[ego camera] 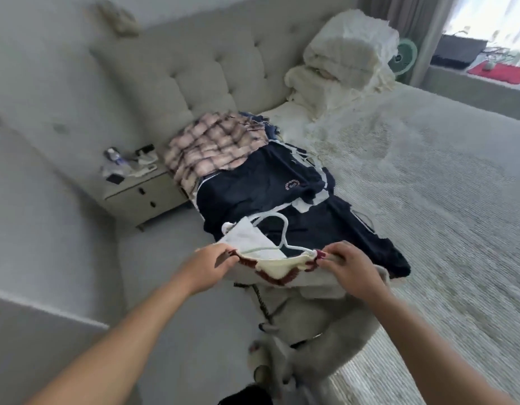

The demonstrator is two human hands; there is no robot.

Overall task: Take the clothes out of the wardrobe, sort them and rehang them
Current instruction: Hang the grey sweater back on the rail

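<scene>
Item: cream knitted garment with maroon trim (pixel 277 266), on thin white plastic hanger (pixel 277 229), at bed (pixel 428 200) edge atop navy clothes (pixel 267 185). Left hand (pixel 213 261) and right hand (pixel 345 264) pinch its shoulders. Likely soft, light, stretchy; best held at shoulder seams.

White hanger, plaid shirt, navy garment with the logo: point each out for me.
white hanger (pixel 283 229): head view, on its sloping arm.
plaid shirt (pixel 212 144): head view, middle of the checked fabric.
navy garment (pixel 261 185): head view, plain fabric left of the logo.
</scene>
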